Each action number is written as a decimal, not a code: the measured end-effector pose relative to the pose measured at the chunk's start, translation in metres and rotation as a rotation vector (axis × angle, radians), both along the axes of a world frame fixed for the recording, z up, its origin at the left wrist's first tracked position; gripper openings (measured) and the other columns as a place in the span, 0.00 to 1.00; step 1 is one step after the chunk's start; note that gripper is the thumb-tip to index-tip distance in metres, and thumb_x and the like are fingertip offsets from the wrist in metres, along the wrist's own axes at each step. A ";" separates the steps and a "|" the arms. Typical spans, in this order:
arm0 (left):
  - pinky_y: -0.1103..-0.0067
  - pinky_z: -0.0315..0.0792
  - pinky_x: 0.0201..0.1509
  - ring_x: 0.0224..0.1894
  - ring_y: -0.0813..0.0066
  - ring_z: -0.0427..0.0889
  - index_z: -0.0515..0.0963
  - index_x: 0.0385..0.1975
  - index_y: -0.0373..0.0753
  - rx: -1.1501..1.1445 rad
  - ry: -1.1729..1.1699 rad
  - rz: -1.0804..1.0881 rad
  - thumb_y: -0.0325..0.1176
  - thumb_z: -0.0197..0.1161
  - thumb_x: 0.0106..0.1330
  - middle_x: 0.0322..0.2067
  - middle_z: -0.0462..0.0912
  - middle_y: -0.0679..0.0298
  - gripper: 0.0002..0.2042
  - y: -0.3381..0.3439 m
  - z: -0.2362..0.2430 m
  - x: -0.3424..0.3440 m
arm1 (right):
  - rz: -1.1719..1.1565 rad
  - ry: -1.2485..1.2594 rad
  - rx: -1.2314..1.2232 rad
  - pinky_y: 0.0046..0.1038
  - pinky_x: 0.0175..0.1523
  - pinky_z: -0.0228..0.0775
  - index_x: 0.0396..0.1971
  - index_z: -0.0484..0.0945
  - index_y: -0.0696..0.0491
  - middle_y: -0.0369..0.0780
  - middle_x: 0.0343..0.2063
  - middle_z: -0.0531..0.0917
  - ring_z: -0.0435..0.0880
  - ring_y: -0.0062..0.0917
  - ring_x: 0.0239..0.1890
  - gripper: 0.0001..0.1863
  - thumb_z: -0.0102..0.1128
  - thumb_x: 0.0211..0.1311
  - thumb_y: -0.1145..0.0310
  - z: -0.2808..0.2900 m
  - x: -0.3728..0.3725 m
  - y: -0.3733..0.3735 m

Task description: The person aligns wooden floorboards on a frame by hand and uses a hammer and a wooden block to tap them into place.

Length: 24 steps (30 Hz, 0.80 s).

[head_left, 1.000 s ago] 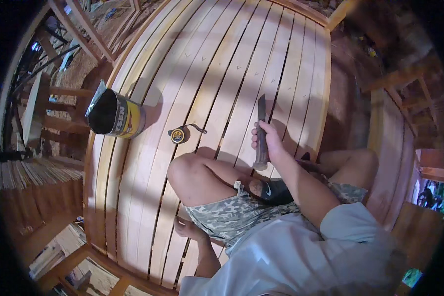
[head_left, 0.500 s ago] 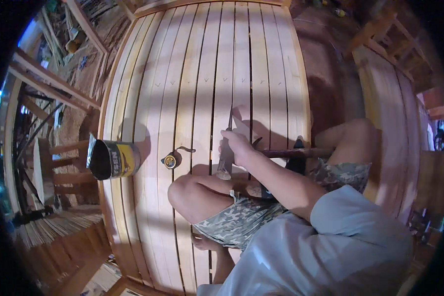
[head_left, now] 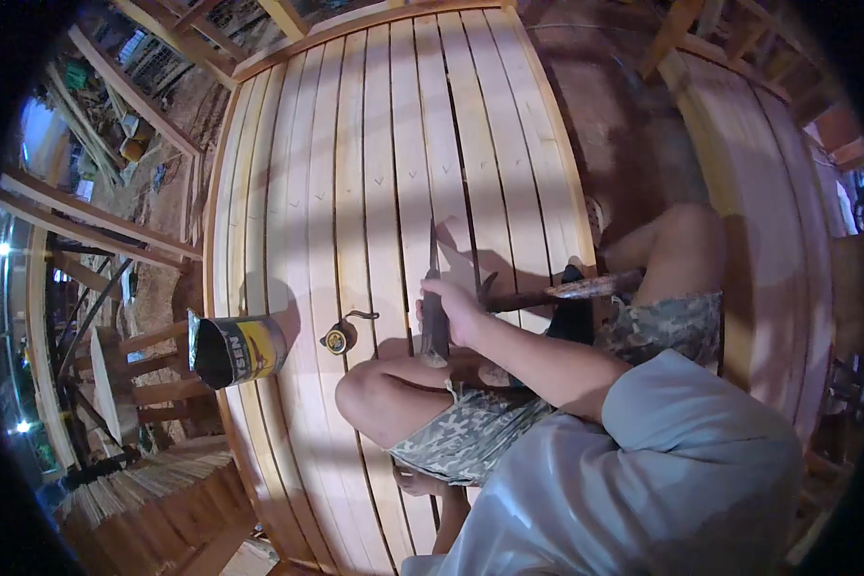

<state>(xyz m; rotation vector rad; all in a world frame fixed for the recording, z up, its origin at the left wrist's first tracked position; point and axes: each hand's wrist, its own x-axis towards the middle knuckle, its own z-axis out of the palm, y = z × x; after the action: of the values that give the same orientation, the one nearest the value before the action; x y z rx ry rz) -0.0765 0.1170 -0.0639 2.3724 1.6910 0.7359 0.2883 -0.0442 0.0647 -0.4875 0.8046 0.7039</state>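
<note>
My right hand (head_left: 456, 305) is closed on a chisel (head_left: 434, 326) with a long blade pointing away from me along the slatted wooden platform (head_left: 307, 144); whether its tip touches the wood I cannot tell. Just beyond my wrist, a hammer-like tool (head_left: 600, 285) with a long handle lies crosswise by my right leg. My left hand (head_left: 418, 483) rests on the slats by my thigh, fingers loosely apart and partly hidden. A yellow-and-black tape measure (head_left: 338, 339) lies left of the chisel. Small pencil marks cross several slats.
An open metal can (head_left: 245, 350) with a yellow label stands at the platform's left side. A second slatted wooden piece (head_left: 763, 259) is to the right. Wooden frames (head_left: 134, 86) stand at the left, with stacked thin boards (head_left: 144, 494) lower down.
My right hand has moved left and lower with the chisel. The crosswise tool behind my forearm has come into sight. The view has shifted, showing more of the platform's far end.
</note>
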 end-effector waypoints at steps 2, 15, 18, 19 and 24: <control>0.59 0.73 0.51 0.45 0.53 0.79 0.77 0.46 0.35 -0.099 0.062 -0.003 0.47 0.58 0.71 0.41 0.81 0.52 0.19 0.003 0.011 -0.003 | 0.043 0.008 0.007 0.34 0.30 0.74 0.36 0.74 0.55 0.39 0.24 0.78 0.80 0.28 0.25 0.13 0.62 0.63 0.61 0.007 -0.019 -0.002; 0.73 0.74 0.50 0.47 0.68 0.80 0.76 0.52 0.32 -0.651 -0.444 -0.969 0.34 0.62 0.68 0.47 0.80 0.55 0.17 0.024 0.171 0.305 | 0.570 -0.281 -0.194 0.33 0.42 0.76 0.49 0.72 0.52 0.41 0.43 0.80 0.83 0.33 0.41 0.15 0.61 0.66 0.63 0.039 -0.064 -0.046; 0.68 0.72 0.59 0.51 0.54 0.80 0.77 0.49 0.24 -0.407 0.005 -1.144 0.46 0.66 0.61 0.51 0.77 0.38 0.28 0.010 0.128 0.377 | 0.658 -0.315 -0.201 0.33 0.44 0.76 0.49 0.72 0.52 0.41 0.43 0.81 0.82 0.33 0.45 0.15 0.60 0.66 0.63 0.037 -0.067 -0.047; 0.62 0.69 0.65 0.64 0.45 0.71 0.76 0.52 0.28 -0.544 0.225 -1.168 0.49 0.66 0.61 0.61 0.70 0.39 0.29 0.002 0.117 0.396 | 0.762 -0.264 -0.273 0.33 0.47 0.75 0.52 0.72 0.54 0.40 0.47 0.81 0.81 0.33 0.47 0.18 0.60 0.67 0.63 0.047 -0.064 -0.054; 0.53 0.71 0.58 0.58 0.43 0.71 0.79 0.51 0.34 -0.384 0.309 -0.902 0.46 0.66 0.59 0.58 0.69 0.48 0.25 -0.022 0.067 0.405 | 1.102 -1.191 -0.879 0.39 0.55 0.72 0.55 0.73 0.58 0.49 0.47 0.80 0.80 0.43 0.49 0.30 0.67 0.60 0.53 0.059 -0.054 -0.118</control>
<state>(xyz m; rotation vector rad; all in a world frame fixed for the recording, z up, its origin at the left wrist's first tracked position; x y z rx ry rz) 0.3284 0.0947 0.0030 2.6226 0.5629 -0.1002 0.2339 -0.1619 0.1237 -1.9918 -0.4510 0.8261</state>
